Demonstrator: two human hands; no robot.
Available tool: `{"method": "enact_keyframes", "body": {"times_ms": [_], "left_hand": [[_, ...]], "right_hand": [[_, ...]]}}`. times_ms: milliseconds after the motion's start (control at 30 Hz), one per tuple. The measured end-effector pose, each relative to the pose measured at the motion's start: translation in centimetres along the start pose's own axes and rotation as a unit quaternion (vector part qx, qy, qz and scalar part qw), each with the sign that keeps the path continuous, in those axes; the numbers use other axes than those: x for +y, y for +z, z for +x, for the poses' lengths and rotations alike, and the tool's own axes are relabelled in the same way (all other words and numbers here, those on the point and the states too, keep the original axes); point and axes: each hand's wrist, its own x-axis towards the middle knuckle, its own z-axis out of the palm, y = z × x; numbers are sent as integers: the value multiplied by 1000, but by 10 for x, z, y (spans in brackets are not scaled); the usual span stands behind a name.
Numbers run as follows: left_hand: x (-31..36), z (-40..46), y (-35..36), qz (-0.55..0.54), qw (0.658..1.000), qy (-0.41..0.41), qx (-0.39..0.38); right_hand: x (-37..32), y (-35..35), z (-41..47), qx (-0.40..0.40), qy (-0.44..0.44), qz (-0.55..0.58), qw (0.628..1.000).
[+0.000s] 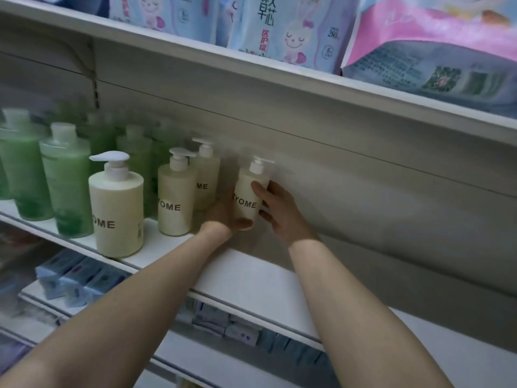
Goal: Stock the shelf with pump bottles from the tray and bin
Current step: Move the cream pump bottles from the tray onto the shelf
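Observation:
A cream pump bottle (246, 197) with a white pump stands upright at the back of the white shelf (251, 278), near the rear wall. My left hand (221, 217) holds its lower left side and my right hand (279, 211) grips its right side, fingers curled round the body. Three more cream pump bottles stand in a row to the left: a near one (116, 208), a middle one (174, 197) and a rear one (207, 177). The tray and the bin are out of view.
Several green bottles (67, 180) fill the shelf's left end. The upper shelf (279, 65) holds soft pastel packs (282, 29). Small boxes (75, 278) lie on the lower shelf. To the right of the held bottle, bare shelf surface runs on.

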Motion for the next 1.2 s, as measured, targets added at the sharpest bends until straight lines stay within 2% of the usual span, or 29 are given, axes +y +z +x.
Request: {"method": "enact_keyframes", "body": {"times_ms": [400,800,933,1067,1200], "left_hand": [[-12,30,12,-47,998,28,43],[-12,28,13,-26,999,24,5],[-14,6,7,-36,999,-13,-32],[-22,-36,-11,-19,999,7,-31],[-19,-84,-35,-12,999,38,-20]], "right_hand": [[14,-1,36,4,-49,-22,999],[26,3,23,39,-4,-61,997],[29,7,2,77,26,-45,996],[28,27,-28,133,36,-21,990],[36,50,-71,115,44,9,992]]}}
